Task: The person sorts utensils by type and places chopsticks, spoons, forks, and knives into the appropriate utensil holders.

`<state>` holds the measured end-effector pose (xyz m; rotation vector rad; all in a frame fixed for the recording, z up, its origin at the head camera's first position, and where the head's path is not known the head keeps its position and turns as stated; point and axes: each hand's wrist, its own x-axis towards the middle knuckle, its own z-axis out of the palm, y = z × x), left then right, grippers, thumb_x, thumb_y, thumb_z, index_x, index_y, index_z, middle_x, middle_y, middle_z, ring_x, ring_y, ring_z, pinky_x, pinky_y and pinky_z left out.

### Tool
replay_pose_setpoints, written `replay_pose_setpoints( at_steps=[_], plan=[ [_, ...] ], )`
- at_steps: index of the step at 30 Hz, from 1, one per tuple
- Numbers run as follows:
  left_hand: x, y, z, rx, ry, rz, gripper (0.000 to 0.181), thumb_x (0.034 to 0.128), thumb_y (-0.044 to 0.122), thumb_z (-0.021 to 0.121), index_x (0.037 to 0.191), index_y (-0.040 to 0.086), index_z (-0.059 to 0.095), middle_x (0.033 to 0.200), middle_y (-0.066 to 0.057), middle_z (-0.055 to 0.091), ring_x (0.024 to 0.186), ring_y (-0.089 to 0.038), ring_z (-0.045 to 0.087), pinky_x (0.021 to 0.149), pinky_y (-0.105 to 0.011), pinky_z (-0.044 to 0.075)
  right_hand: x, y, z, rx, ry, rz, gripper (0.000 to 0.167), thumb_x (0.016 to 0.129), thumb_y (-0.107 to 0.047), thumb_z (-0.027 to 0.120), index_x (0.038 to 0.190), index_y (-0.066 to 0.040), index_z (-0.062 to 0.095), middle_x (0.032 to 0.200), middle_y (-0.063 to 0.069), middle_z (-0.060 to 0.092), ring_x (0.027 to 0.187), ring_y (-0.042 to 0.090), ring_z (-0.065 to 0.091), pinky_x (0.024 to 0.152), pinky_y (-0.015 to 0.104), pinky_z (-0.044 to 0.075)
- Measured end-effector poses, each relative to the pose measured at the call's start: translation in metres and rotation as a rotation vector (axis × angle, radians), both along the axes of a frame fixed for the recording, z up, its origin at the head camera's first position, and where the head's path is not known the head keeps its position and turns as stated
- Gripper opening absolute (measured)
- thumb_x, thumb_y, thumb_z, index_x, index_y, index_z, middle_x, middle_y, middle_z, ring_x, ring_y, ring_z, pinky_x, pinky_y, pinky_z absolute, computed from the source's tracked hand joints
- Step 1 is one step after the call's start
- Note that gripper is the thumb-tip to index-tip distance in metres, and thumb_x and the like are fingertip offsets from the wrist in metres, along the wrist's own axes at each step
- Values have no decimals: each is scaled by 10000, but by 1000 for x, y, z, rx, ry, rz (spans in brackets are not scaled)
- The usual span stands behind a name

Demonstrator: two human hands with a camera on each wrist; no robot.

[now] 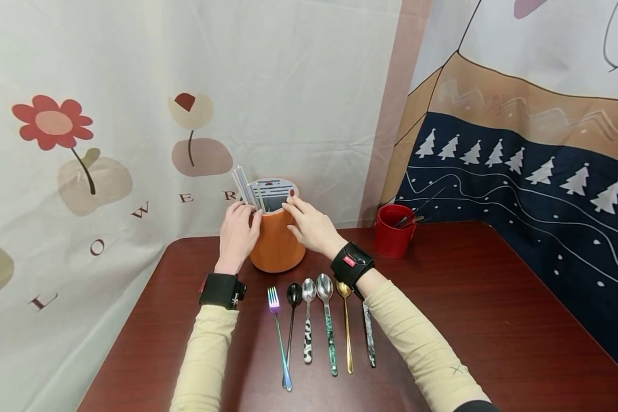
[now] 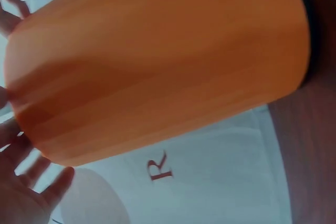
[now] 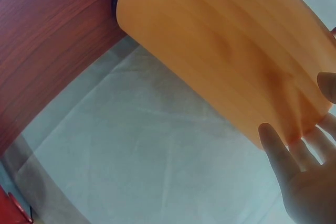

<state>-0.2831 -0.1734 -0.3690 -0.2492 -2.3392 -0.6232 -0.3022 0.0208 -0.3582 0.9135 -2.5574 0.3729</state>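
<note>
Head view: both hands (image 1: 241, 236) (image 1: 314, 228) touch orange bin's rim (image 1: 279, 214), red bucket (image 1: 391, 240) apart.

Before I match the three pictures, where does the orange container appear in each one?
Head: the orange container stands just left of centre, between the left hand and right hand.
Left wrist: the container appears sideways, filling the upper middle, base rightward.
Right wrist: the container slants across the upper right, base toward upper left.
Shared landmark: the reddish-brown table, visible in all three.

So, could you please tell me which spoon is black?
The spoon just right of the fork; its colour differs from the two silver-bowled spoons and the gold spoon.
</note>
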Motion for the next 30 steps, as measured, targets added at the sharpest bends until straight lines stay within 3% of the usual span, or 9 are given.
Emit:
replay_pose_setpoints(
  at_steps=[3,8,13,19,25,30],
  plan=[
    [-1,-3,-6,32,21,-20,317,981,299,518,1053,16,642,1092,-170,669,1249,-298,482,1057,-430,401,0,0,0,-2,-4,3,510,940,-249,593,1411,-116,448,1505,75,399,1373,234,413,920,413,518],
    [-5,-2,-13,52,136,-40,283,958,282,560,1018,18,646,1081,-168,676,1221,-308,524,1049,-442,411,-2,0,0,-5,-6,1,513,940,-254,593,1412,-115,446,1506,69,395,1378,228,406,949,402,504],
    [-7,0,-17,49,211,-30,277,959,279,558,979,18,650,1088,-159,629,1073,-324,580,917,-471,472,-1,1,1,-7,-21,6,518,944,-258,587,1418,-109,439,1512,70,385,1388,228,392,983,396,483],
    [-2,2,-19,60,207,-5,281,957,284,559,990,19,649,1078,-181,515,859,-360,587,770,-480,488,1,0,0,-11,-37,11,523,946,-259,583,1422,-107,431,1516,73,379,1396,230,383,994,398,477],
    [0,2,-17,46,184,9,285,968,292,537,1007,32,647,1022,-171,500,819,-365,585,741,-483,492,1,0,-1,-17,-36,16,528,944,-251,586,1426,-103,427,1520,76,373,1392,239,387,980,407,484],
    [0,2,-15,29,172,10,291,970,296,532,998,29,643,1012,-179,495,801,-358,583,727,-477,497,-2,3,0,-73,-92,45,513,945,-247,585,1417,-104,439,1513,75,380,1392,238,385,1004,419,466]
  ],
)
